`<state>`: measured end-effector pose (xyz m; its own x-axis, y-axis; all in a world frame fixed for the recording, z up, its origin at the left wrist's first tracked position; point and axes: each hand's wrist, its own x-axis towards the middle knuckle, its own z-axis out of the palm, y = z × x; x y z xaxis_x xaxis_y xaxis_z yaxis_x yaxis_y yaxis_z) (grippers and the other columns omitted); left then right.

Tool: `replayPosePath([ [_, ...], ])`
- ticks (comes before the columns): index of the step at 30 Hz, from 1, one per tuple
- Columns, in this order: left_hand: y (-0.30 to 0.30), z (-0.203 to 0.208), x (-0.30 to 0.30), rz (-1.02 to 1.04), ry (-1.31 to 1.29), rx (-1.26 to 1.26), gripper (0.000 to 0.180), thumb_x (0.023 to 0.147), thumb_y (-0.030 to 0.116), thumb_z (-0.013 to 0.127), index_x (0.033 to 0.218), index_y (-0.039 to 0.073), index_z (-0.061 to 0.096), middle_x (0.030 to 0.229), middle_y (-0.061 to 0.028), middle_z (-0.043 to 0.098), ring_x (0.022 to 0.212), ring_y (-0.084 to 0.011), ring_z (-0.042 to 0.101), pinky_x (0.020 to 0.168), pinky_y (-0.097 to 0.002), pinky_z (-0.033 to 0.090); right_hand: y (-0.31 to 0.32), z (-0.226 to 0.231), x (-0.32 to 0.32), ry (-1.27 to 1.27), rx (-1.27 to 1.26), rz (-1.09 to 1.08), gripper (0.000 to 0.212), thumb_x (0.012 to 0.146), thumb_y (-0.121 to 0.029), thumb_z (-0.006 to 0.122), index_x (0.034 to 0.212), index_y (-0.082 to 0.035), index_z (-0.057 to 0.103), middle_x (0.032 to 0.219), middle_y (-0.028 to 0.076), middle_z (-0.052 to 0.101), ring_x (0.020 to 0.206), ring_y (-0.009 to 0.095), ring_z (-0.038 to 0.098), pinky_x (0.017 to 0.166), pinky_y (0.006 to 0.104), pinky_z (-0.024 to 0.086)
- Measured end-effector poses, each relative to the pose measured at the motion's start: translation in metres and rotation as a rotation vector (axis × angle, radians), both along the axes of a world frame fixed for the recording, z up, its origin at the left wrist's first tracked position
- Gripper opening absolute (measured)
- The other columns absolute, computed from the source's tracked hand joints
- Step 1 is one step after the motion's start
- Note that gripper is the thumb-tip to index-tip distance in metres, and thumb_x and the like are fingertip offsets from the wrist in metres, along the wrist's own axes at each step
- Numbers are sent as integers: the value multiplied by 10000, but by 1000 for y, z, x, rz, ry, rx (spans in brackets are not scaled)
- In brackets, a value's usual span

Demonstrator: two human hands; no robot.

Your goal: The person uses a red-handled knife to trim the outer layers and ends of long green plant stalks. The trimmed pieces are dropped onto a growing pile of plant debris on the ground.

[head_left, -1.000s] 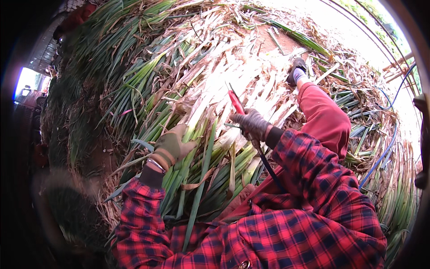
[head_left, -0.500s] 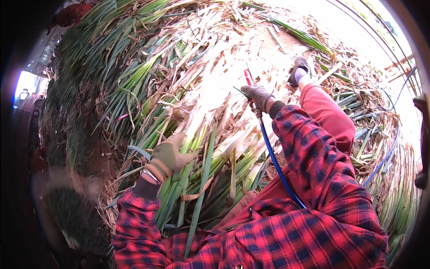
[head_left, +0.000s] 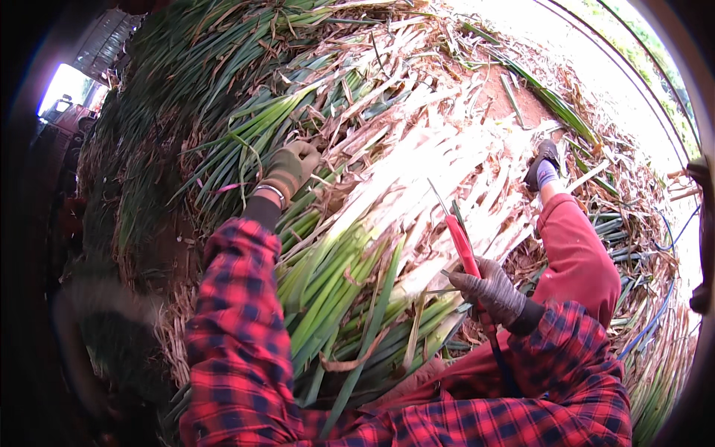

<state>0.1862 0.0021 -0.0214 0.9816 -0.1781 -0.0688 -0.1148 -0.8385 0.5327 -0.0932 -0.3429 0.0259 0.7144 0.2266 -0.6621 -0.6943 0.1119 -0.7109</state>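
My left hand (head_left: 293,167), in an olive knit glove, reaches into the pile of long green onions (head_left: 253,123) at the left. Its fingers are curled in among green and dry brown leaves; what they close on is hidden. In a dark glove, my right hand (head_left: 491,290) grips a red air blow gun (head_left: 462,244) fed by a hose, its thin nozzle pointing up and to the left. A loose bunch of green onions (head_left: 328,279) lies between my arms, green tops toward my lap and pale stalks leading away.
Peeled-off dry husks (head_left: 439,164) cover the ground ahead in bright light. My outstretched foot (head_left: 542,164) rests among them at the right. A blue hose (head_left: 649,324) curves along the far right over more onions. Bare soil (head_left: 514,100) shows farther away.
My left hand has left the near bunch and moved away and up into the pile. My right hand has come back toward me with the blow gun, which now tilts more to the left.
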Motion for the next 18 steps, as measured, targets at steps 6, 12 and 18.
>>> replayPosePath([
  [6,-12,-84,48,-33,344,430,794,660,296,776,1342,133,402,1273,-222,524,1154,-347,535,981,-407,423,-3,-4,10,-25,26,-19,326,848,-338,698,922,-61,545,580,-24,479,439,79,473,404,233,392],
  [12,-13,-110,57,-268,395,724,542,771,290,684,1253,88,539,1262,-187,550,1154,-341,544,980,-423,427,1,-6,10,-11,32,21,346,837,-357,712,928,-69,544,585,-23,489,440,79,477,403,229,390],
  [18,55,-143,39,-733,-91,1128,264,867,255,487,879,127,718,933,-144,691,849,-298,663,700,-423,495,9,-8,14,-59,65,61,365,825,-377,718,932,-78,539,587,-18,492,440,84,479,399,237,389],
])
